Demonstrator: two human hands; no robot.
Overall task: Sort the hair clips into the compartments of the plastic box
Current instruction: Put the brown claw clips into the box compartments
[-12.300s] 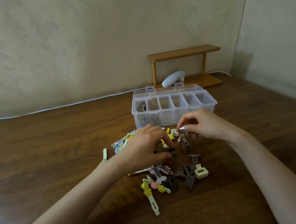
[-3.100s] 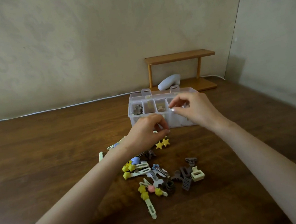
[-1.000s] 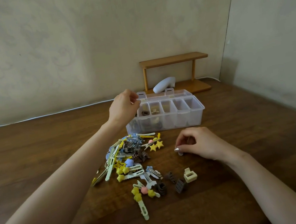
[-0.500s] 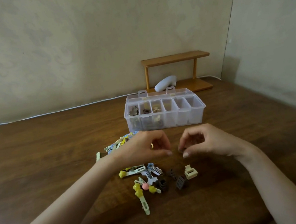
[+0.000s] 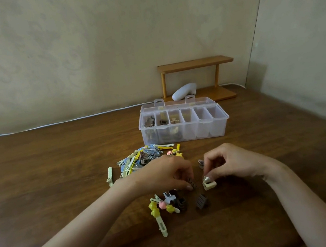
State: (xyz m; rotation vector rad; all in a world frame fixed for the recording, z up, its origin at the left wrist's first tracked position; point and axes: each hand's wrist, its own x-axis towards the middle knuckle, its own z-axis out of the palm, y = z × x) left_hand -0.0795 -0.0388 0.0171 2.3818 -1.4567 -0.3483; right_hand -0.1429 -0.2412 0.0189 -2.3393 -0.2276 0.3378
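A clear plastic box (image 5: 219, 131) stands open on the wooden table, with small brown and beige clips in its three left compartments. In front of it lies a pile of coloured hair clips (image 5: 142, 159). My left hand (image 5: 165, 177) pinches a small dark brown claw clip (image 5: 191, 182) just above the table. My right hand (image 5: 231, 163) pinches a cream square claw clip (image 5: 209, 185) with thumb and forefinger. A dark ribbed clip (image 5: 201, 201) and a yellow-and-pink clip cluster (image 5: 158, 206) lie nearer me. A small grey-brown clip (image 5: 201, 163) lies beside my right fingers.
A pale green clip (image 5: 109, 176) lies apart at the pile's left. A small wooden shelf (image 5: 194, 64) with a white object (image 5: 184, 94) under it stands behind the box by the wall. A white cable (image 5: 54, 123) runs along the table's back edge.
Both hands have moved down toward me. The left fingers have closed on the dark claw clip and the right fingers on the cream clip.
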